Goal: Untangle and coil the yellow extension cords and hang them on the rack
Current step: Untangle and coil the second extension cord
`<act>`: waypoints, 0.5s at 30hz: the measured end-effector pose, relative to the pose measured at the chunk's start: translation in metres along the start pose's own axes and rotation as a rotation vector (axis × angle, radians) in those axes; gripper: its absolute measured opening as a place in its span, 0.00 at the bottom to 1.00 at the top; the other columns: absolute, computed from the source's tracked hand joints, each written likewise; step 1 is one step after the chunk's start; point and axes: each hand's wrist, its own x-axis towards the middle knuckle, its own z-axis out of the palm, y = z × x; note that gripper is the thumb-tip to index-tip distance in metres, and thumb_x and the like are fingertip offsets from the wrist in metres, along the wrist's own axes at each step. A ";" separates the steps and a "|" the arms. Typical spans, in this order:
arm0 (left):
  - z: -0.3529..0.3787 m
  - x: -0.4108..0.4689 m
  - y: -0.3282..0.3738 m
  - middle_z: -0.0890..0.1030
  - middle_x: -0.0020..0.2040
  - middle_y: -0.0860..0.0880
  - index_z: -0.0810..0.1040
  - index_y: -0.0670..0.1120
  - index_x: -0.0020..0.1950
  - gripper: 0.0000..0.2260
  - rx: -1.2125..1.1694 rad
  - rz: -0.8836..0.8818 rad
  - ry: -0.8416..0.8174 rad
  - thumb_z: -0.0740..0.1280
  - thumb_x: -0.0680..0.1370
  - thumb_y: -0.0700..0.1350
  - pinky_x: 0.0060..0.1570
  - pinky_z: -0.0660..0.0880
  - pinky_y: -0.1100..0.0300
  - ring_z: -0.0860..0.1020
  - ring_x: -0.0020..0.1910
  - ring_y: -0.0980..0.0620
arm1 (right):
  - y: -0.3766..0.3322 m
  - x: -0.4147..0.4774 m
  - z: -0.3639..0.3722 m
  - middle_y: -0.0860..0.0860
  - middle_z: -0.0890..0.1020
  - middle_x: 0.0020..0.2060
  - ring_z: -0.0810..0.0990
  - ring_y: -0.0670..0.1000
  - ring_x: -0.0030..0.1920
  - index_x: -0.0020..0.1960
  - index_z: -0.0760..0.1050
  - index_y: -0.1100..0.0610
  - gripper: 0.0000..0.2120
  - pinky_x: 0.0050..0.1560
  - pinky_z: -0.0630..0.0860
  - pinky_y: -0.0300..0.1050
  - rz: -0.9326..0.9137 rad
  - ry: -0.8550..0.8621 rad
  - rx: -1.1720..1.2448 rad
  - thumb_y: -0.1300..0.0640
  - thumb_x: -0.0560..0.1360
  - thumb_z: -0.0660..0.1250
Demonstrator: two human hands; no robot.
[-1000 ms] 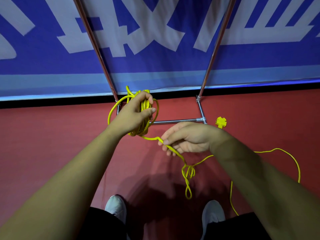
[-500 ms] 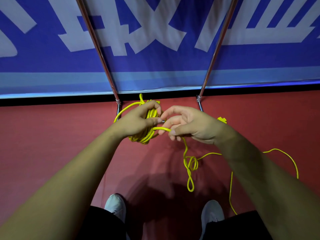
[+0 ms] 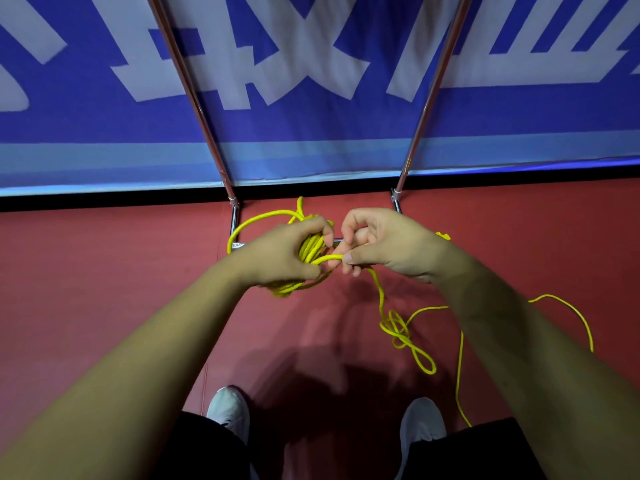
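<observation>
The left hand (image 3: 277,259) stays curled round the coiled yellow extension cord (image 3: 311,249). The right hand (image 3: 391,249), lower and apart a second ago, now sits just beside it, pinching the loose strand between thumb and forefinger. A knotted loop (image 3: 398,332) trails below, over the red floor (image 3: 104,289) near the rack (image 3: 235,216).

The blue banner (image 3: 104,126) across the upper frame, ahead of me, carries large white characters. They are cropped at the top edge; I cannot read them.
</observation>
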 end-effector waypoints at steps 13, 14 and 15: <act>-0.012 0.000 -0.023 0.79 0.36 0.46 0.74 0.54 0.49 0.13 0.007 -0.198 0.242 0.71 0.69 0.42 0.28 0.73 0.61 0.74 0.26 0.58 | 0.006 -0.004 -0.017 0.50 0.78 0.32 0.78 0.47 0.32 0.45 0.80 0.57 0.07 0.39 0.75 0.44 0.053 0.098 -0.378 0.68 0.75 0.69; -0.012 -0.001 -0.024 0.81 0.39 0.46 0.75 0.55 0.49 0.13 -0.034 -0.204 0.186 0.69 0.67 0.43 0.32 0.77 0.56 0.77 0.29 0.54 | 0.000 -0.003 -0.019 0.48 0.78 0.31 0.76 0.44 0.31 0.45 0.81 0.59 0.05 0.36 0.73 0.39 -0.004 0.170 -0.348 0.68 0.74 0.70; -0.010 -0.001 -0.024 0.82 0.41 0.45 0.75 0.56 0.50 0.14 -0.081 -0.192 0.114 0.67 0.66 0.44 0.36 0.79 0.53 0.79 0.33 0.51 | -0.005 -0.002 -0.020 0.47 0.78 0.31 0.74 0.42 0.31 0.46 0.82 0.60 0.04 0.35 0.70 0.35 -0.055 0.240 -0.329 0.67 0.74 0.71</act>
